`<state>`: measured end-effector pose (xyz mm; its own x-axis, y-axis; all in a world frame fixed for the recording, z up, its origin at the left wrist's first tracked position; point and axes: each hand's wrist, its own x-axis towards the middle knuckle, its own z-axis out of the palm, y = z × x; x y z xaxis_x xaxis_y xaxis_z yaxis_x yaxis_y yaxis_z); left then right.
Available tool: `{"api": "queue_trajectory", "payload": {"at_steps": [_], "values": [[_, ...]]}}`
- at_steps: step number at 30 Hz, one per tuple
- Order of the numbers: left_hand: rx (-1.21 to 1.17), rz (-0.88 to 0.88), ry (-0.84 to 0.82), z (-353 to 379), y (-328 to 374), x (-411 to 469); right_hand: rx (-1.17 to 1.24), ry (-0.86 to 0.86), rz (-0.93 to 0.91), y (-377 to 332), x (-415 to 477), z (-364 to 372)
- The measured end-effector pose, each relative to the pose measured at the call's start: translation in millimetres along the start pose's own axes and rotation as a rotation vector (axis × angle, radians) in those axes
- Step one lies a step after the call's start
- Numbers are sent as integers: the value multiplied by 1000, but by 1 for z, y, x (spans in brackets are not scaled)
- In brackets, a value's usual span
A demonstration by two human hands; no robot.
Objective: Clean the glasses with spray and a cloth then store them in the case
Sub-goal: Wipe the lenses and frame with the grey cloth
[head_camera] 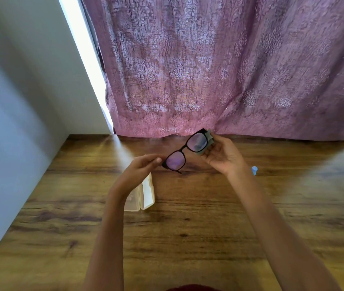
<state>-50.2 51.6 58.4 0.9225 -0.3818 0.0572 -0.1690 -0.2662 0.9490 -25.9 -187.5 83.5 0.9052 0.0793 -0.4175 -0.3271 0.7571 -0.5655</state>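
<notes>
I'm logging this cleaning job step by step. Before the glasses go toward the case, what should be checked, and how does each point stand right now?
1. Grip on the glasses: ok. The left hand pinches one end of the frame, and the right hand holds the other end through the cloth.
2. Contact of the cloth with a lens: ok. It wraps the lens by the right hand.
3. Both lenses clean: cannot tell. Reflections cover them.
4. The case open: ok. It lies open on the table, beneath the left forearm.
5. Temples folded: cannot tell.
</notes>
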Motion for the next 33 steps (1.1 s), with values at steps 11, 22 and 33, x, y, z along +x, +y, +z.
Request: {"api": "queue_trajectory", "payload": {"at_steps": [11, 22, 33], "values": [[-216, 14, -179, 14, 16, 4, -36, 40, 69, 5, 8, 0], [-477, -86, 242, 29, 28, 22, -488, -98, -263, 13, -6, -5], [-574, -202, 298, 41, 45, 31, -712, -73, -637, 44, -29, 9]]}}
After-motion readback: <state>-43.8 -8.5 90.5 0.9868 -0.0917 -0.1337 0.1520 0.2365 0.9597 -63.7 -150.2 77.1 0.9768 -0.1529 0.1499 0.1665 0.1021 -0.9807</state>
